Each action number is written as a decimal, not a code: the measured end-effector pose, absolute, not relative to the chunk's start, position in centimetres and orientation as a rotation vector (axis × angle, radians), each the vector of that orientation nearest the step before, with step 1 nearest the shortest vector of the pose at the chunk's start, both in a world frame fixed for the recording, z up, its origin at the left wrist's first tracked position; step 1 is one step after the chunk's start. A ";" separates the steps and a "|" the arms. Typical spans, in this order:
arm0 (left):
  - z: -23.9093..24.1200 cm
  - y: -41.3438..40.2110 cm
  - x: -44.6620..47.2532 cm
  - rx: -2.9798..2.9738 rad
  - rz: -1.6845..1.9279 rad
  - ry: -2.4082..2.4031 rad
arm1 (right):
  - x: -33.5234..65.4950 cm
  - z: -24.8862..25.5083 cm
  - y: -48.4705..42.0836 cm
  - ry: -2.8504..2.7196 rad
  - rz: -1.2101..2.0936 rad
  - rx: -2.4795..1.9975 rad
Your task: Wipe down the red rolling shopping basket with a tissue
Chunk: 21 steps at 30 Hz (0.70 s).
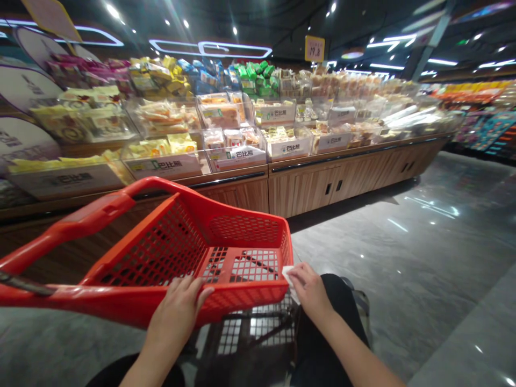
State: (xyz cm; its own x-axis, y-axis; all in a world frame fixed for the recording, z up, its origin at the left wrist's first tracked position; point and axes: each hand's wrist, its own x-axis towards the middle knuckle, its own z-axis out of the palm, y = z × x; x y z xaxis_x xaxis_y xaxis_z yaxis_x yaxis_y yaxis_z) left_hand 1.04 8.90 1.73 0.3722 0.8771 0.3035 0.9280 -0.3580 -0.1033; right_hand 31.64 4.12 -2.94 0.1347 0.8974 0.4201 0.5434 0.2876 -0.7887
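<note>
the red cart (228, 263) points right, long axis sideways. left hand (179, 303) lies on its near rim (245, 294), grip unclear; right hand (309, 289) pinches white cloth (288, 276).

Glossy grey floor (423, 258) reflects white strip lights (387, 66) below a dark ceiling (282, 24), alongside a wood-fronted display cabinet (306, 188).

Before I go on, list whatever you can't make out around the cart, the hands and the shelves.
All in the head view:
White sheet: part is hidden inside the right hand.
Left hand: its palm faces away, hidden by its back.
Cart handle: one end is cut off by the left edge.
Price sign: small writing above the number, blurred.
Green packets: print too small.
</note>
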 end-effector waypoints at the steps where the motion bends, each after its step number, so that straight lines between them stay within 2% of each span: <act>1: 1.7 9.0 0.6 -2.384 -0.292 -1.601 | 31.9 -2.9 4.7 -1.523 0.439 -1.396; 6: 1.8 8.9 -0.2 -2.412 -0.394 -1.582 | 32.0 -2.9 6.5 -1.495 0.461 -1.411; 10: 1.3 7.4 3.5 -2.485 -0.509 -1.509 | 30.7 -2.9 5.6 -1.477 0.493 -1.423; 16: 0.0 5.6 10.6 -2.645 -0.383 -1.466 | 28.2 -3.0 3.3 -1.445 0.573 -1.361; 21: -0.3 5.5 11.0 -2.615 -0.361 -1.546 | 28.1 -3.0 5.1 -1.461 0.558 -1.312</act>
